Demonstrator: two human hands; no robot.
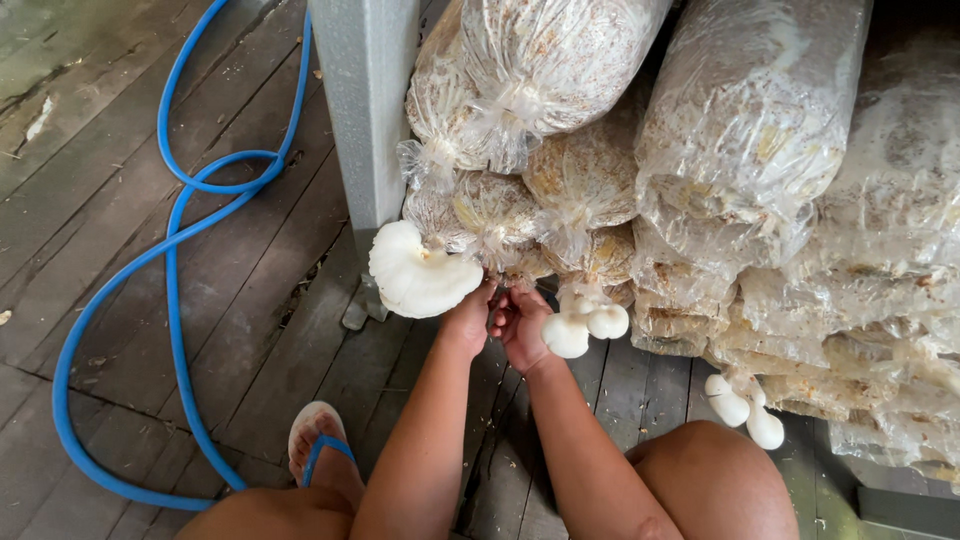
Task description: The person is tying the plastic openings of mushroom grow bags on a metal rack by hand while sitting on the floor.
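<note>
Stacked clear plastic grow bags [700, 170] filled with pale substrate lie on their sides, tied ends facing me. A large white oyster mushroom [418, 272] sticks out of a low bag on the left. My left hand [468, 318] reaches up right beneath it, fingers at its base. My right hand [520, 325] is beside the left one, fingers curled at the tied mouth of the same low bag. A smaller white mushroom cluster [583, 325] hangs just right of my right hand. Whether either hand grips anything is hidden.
A grey metal post [368, 110] stands left of the bags. A blue hose [175, 290] loops over the dark wooden plank floor. My foot in a white and blue sandal [320, 445] and my knees are at the bottom. More small mushrooms [745, 408] hang lower right.
</note>
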